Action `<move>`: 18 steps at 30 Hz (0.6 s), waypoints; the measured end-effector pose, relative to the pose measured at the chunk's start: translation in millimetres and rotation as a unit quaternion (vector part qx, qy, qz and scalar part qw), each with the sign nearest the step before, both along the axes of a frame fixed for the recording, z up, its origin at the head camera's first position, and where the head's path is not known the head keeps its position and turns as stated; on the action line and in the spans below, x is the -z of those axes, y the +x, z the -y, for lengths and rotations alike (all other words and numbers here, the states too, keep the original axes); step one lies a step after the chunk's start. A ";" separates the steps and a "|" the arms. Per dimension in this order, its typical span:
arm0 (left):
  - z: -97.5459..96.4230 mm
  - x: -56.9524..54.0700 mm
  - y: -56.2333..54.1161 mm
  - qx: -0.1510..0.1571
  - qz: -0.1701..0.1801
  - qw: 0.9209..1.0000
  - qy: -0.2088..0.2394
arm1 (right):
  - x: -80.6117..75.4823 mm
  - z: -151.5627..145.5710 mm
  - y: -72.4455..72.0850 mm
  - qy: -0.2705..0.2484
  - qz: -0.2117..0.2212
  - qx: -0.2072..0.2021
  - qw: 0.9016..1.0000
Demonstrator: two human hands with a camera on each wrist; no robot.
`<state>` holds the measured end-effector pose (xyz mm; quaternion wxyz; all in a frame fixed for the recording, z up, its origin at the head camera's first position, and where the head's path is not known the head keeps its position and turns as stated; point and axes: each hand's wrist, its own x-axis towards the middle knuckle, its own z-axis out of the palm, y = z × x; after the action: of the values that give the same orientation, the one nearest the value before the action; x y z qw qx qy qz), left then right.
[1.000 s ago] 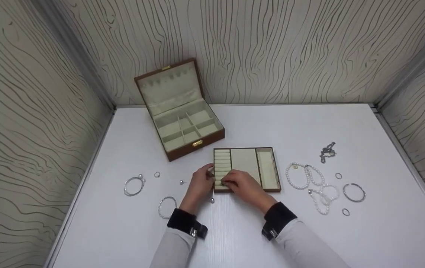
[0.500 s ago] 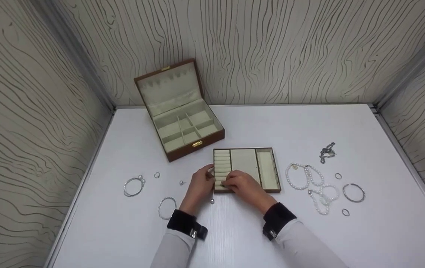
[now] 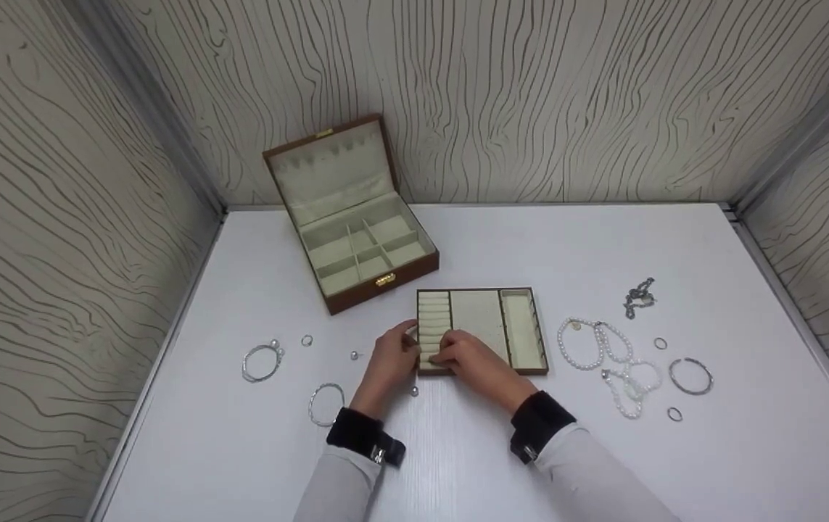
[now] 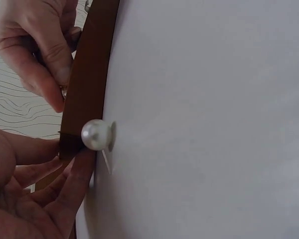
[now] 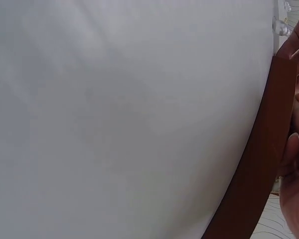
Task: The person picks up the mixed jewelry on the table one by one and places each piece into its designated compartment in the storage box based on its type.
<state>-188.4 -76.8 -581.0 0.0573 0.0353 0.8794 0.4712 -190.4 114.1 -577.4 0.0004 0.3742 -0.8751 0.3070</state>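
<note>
A shallow brown jewelry tray [image 3: 476, 308] lies on the table, with cream ring rolls [image 3: 434, 312] along its left side. My left hand [image 3: 389, 359] grips the tray's front left corner, thumb at the rim and fingers against the side. Over the front rolls, my right hand [image 3: 478, 365] pinches a small shiny piece of jewelry [image 4: 64, 91], mostly hidden by the fingertips; I cannot tell its exact kind. A pearl stud earring [image 4: 94, 134] lies just outside the tray, near the left hand.
An open brown jewelry box [image 3: 381, 279] stands behind to the left. Leftward lie bangles [image 3: 310, 406], a small ring [image 3: 306, 340] and another pearl stud [image 3: 355, 355]. Pearl strands [image 3: 579, 366], a silver chain [image 3: 639, 297], a bangle [image 3: 691, 393] and rings [image 3: 674, 414] lie on the right.
My right fingertips have shifted slightly toward the tray's front edge over the ring rolls. The left hand and the tray stay in place.
</note>
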 end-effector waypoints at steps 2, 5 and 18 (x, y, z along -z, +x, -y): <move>0.0 0.5 0.3 0.000 0.000 1.000 -0.001 | -0.2 0.5 -0.2 -0.004 0.008 0.002 1.000; 0.1 1.0 0.6 0.002 0.000 1.000 -0.003 | -1.2 1.6 -0.9 -0.015 0.029 0.016 0.999; 0.7 1.4 -0.4 0.002 -0.017 1.000 0.005 | -5.1 6.8 -1.8 0.004 0.053 0.044 0.998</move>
<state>-188.8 -77.5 -582.4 0.0432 0.0458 0.8777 0.4751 -192.2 107.3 -572.4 -0.0341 0.3186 -0.8906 0.3227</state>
